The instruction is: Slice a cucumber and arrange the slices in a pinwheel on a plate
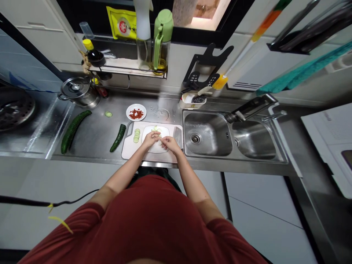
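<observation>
My left hand [151, 139] and my right hand [170, 144] meet over a white plate [156, 149] on the pale cutting board [129, 151]. Both hands have their fingers drawn together in a pinch near each other; whatever is between the fingertips is too small to make out. Pale green cucumber slices [156, 128] lie on the plate's far side, partly behind my left fingers. To the left, a short row of cucumber slices [136, 135] rests on the board. Beside the board lies a cut piece of cucumber [118, 138].
A dish of chopped red pieces [136, 112] sits behind the board. Further left are a whole cucumber [74, 131], a cucumber end [108, 114] and a lidded steel pot [78, 91]. A double sink [207, 134] adjoins on the right; a bottle rack [129, 70] hangs above.
</observation>
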{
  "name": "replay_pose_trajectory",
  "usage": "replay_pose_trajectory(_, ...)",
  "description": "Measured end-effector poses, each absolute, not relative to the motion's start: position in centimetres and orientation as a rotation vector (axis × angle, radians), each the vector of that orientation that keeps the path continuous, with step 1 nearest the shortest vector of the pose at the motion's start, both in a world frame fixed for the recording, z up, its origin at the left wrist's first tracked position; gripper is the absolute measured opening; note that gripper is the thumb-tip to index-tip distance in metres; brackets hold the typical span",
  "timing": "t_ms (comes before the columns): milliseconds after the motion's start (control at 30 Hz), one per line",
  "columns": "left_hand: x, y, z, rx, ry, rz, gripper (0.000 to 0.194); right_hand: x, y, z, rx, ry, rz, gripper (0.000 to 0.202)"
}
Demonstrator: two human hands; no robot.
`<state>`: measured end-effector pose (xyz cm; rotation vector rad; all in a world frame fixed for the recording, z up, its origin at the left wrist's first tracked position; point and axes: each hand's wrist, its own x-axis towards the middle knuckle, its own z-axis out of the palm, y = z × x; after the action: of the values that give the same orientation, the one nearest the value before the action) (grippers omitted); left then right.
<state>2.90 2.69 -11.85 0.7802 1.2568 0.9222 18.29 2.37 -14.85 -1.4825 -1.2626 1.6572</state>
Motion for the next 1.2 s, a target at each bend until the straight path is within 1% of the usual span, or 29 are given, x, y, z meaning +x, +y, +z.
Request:
replay_pose_trajectory(133,3.1,3.1,-12.7,0.841,1.236,0.894,0.030,19.3,2.8,-15.2,-1.500,-1.390,1.585,0.020)
replay_pose_trajectory(233,3.5,3.4,-14.1,0.951,1.242,0.886,0.027,20.1,3.1,-15.7,-1.587,-1.622,1.369,0.013)
replay_pose_trajectory(333,3.8,3.6,-15.1,1.099,1.343,0.843,0.029,20.3,3.1,-16.1,-1.727,-1.851,1.116,0.010)
replay_pose_trajectory(433,4.1,3.8,-15.4,1.246,1.417,0.781,0.035,20.1,3.1,-16.2,-1.850,-1.999,0.941,0.012)
replay_pose_trajectory(533,4.3,4.0,-15.1,1.376,1.441,0.748,0.036,19.7,2.9,-16.2,-1.943,-2.081,0.825,0.016)
replay_pose_trajectory(867,5.0,4.4,-15.6,1.627,1.539,0.646,0.037,18.6,1.9,-16.2,-2.020,-2.139,0.654,0.022)
replay_pose_trajectory(967,4.9,3.9,-15.4,1.736,1.571,0.647,0.032,18.5,1.4,-16.3,-2.010,-2.129,0.595,0.024)
replay_pose_trajectory(1067,4.1,3.1,-15.2,1.879,1.462,0.665,0.027,18.9,0.5,-16.5,-1.965,-2.124,0.515,0.026)
replay_pose_trajectory(1200,2.7,2.3,-15.7,2.110,1.227,0.635,0.034,19.5,-0.8,-16.6,-1.950,-2.207,0.422,0.030)
